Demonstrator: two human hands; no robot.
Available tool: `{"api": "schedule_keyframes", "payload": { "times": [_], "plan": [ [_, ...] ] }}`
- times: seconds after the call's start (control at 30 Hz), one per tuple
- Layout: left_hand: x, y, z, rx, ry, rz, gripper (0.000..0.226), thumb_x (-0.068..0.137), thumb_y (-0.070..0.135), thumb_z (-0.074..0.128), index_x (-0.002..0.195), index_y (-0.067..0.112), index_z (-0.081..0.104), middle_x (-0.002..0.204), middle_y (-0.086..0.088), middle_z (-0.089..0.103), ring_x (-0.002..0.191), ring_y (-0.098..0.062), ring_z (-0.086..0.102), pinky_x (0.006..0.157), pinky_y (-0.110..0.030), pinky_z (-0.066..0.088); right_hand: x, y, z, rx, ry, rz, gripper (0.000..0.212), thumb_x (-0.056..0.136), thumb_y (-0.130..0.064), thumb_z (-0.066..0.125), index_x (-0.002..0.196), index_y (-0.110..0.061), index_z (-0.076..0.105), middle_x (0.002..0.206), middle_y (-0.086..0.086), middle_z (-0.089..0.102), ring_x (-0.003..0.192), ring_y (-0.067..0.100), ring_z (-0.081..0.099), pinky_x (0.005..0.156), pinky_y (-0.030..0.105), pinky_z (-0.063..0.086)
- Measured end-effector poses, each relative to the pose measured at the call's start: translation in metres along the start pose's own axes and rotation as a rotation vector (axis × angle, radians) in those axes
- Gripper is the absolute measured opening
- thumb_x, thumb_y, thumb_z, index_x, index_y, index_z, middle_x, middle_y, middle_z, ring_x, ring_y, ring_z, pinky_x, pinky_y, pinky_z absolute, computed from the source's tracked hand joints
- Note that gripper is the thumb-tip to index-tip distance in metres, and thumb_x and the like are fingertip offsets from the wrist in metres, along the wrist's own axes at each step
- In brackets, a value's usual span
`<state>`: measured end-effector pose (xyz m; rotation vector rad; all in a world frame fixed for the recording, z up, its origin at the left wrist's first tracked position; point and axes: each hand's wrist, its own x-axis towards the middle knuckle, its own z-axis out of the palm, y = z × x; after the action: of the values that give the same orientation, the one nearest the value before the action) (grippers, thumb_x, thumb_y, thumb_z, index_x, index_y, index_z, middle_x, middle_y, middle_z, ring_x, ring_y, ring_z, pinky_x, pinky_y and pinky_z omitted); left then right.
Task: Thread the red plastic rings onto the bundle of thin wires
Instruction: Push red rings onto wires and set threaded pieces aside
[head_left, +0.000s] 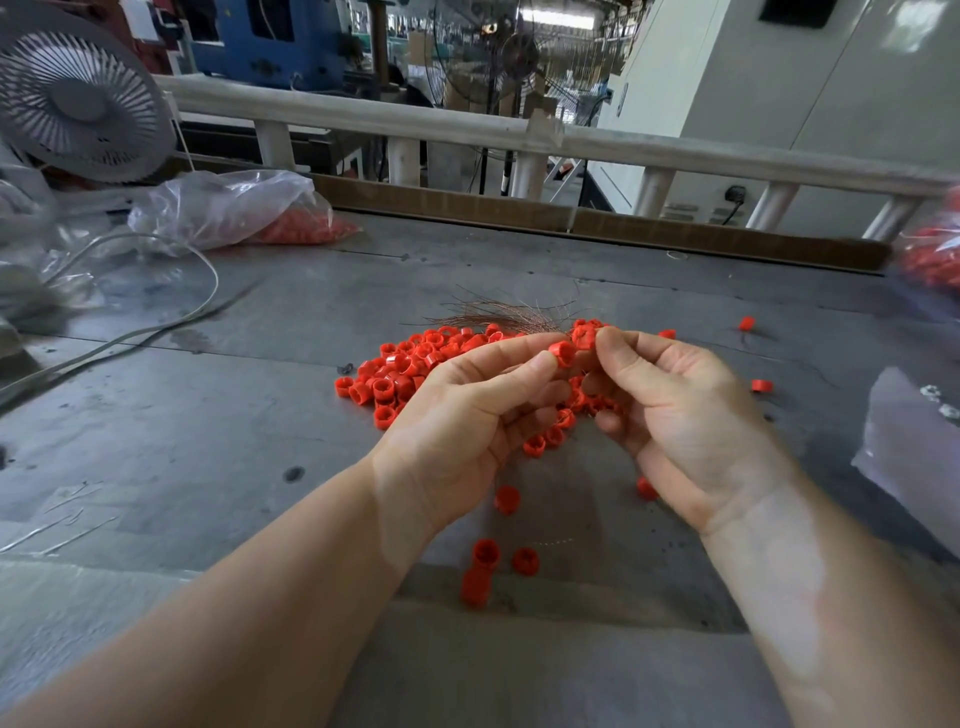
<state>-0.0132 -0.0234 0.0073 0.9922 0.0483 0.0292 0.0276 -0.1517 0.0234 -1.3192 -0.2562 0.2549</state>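
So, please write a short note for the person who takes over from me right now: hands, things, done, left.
Left hand: thumb and forefinger pinch one red ring, palm up.
Right hand: fingers hold another ring and, it seems, the wire bundle, whose thin ends fan out to the left over the pile.
Loose rings lie heaped on the grey table; several strays sit nearer you. More rings wait in a plastic bag, far left.
Done: how many rings are already on the wires cannot be seen.
Left: thread the held rings, then the pile.
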Motion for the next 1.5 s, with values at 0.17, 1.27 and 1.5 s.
{"api": "schedule_keyframes", "payload": {
  "times": [0.17,1.27,1.5],
  "plan": [
    [0.0006,-0.0002,-0.0008,-0.008,-0.009,0.001,0.028,0.068,0.014,0.062,0.094,0.011,0.07,0.072,0.001,0.069,0.06,-0.003,0.062,0.061,-0.015,0.053,-0.0003,0.0009,0.0003,-0.043,-0.004,-0.026,0.013,0.073,-0.026,0.06,0.076,-0.015,0.064,0.058,-0.006,0.064,0.049,0.0,0.055,0.04,0.013,0.038],
    [0.0004,0.0008,-0.0018,-0.037,-0.014,-0.008,0.023,0.068,0.014,0.063,0.089,0.012,0.071,0.069,0.002,0.068,0.059,-0.003,0.062,0.061,-0.015,0.053,0.001,0.0014,-0.004,0.019,-0.085,-0.134,0.013,0.068,-0.015,0.062,0.063,-0.023,0.07,0.062,-0.009,0.063,0.056,0.002,0.054,0.042,0.014,0.038],
    [0.0007,0.0012,-0.0028,-0.103,-0.014,-0.012,0.019,0.067,0.012,0.063,0.083,0.011,0.073,0.068,0.0,0.065,0.057,-0.005,0.06,0.06,-0.016,0.053,0.0006,0.0047,-0.0034,-0.609,0.039,-0.691,0.024,0.084,-0.005,0.065,0.077,-0.028,0.063,0.071,-0.01,0.06,0.063,0.003,0.051,0.063,0.011,0.038]
  ]
}}
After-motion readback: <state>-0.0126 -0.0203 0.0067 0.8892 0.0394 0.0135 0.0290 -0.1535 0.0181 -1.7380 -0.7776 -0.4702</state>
